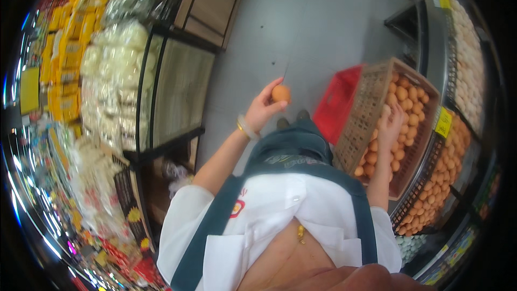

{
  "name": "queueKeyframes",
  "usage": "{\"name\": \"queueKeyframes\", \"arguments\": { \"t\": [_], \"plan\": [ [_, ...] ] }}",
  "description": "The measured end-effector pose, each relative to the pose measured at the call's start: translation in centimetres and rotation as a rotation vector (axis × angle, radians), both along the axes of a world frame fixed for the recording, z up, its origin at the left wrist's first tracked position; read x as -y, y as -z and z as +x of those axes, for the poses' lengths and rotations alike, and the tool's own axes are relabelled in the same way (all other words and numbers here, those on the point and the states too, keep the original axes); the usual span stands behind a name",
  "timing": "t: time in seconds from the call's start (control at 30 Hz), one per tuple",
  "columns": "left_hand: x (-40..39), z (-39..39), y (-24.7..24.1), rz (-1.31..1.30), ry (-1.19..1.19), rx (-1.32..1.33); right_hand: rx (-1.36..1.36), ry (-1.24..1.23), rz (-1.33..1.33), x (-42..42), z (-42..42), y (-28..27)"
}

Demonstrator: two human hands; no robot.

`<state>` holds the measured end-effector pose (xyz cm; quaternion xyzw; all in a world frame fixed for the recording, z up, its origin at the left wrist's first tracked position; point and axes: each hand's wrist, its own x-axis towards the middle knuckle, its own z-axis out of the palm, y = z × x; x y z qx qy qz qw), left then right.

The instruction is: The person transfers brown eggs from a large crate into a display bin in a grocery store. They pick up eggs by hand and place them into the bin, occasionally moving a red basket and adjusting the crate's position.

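A brown egg (280, 93) is held between the thumb and fingers of my left hand (262, 110), out over the floor. My right hand (391, 123) reaches down into a brown plastic crate (360, 109), among many loose brown eggs (411, 120). Its fingers point down and touch the pile. Whether they grip an egg is not clear, since the hand hides what lies beneath it. The crate is tilted in my view and stands at my right side, above a red plastic container (338, 97).
To the right, a display stand holds more brown eggs (438, 182), pale eggs (466, 56) and a yellow sign (443, 122) bearing writing. At left, shelving (181, 89) carries bagged goods (115, 76) and yellow packets (72, 60). Grey floor (299, 20) runs between.
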<state>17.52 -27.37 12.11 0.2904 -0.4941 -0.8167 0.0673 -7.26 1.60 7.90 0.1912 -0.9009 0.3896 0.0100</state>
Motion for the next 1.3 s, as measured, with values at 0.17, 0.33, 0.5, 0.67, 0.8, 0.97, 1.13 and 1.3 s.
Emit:
{"name": "queueKeyframes", "arguments": {
  "t": [0.17,0.33,0.5,0.67,0.8,0.97,1.13,1.3],
  "plan": [
    [4.0,-6.5,0.8,0.038,0.117,0.044,-0.300,0.111,0.028,4.0,-4.5,-0.9],
    [7.6,-16.3,0.4,0.217,0.102,0.112,-0.290,0.071,-0.085,11.3,-14.0,-3.6],
    [12.7,-26.6,-1.3,0.166,0.197,0.127,-0.111,-0.069,-0.229,21.1,-22.3,-4.8],
    [18.0,-36.0,-0.4,0.123,0.132,0.090,-0.094,-0.309,-0.263,29.7,-29.3,-4.8],
    [23.3,-44.2,1.4,0.108,0.095,0.118,-0.001,-0.300,-0.242,34.1,-38.3,-1.4],
    [30.6,-56.6,2.4,0.088,0.091,0.044,0.285,-0.112,0.071,32.8,-49.0,7.7],
    [34.2,-71.9,1.2,0.055,0.278,0.033,0.645,0.257,0.277,26.2,-53.6,13.4],
    [35.4,-87.3,-0.7,-0.090,0.510,-0.035,0.836,0.494,0.472,20.2,-54.4,18.6]
  ]
}}
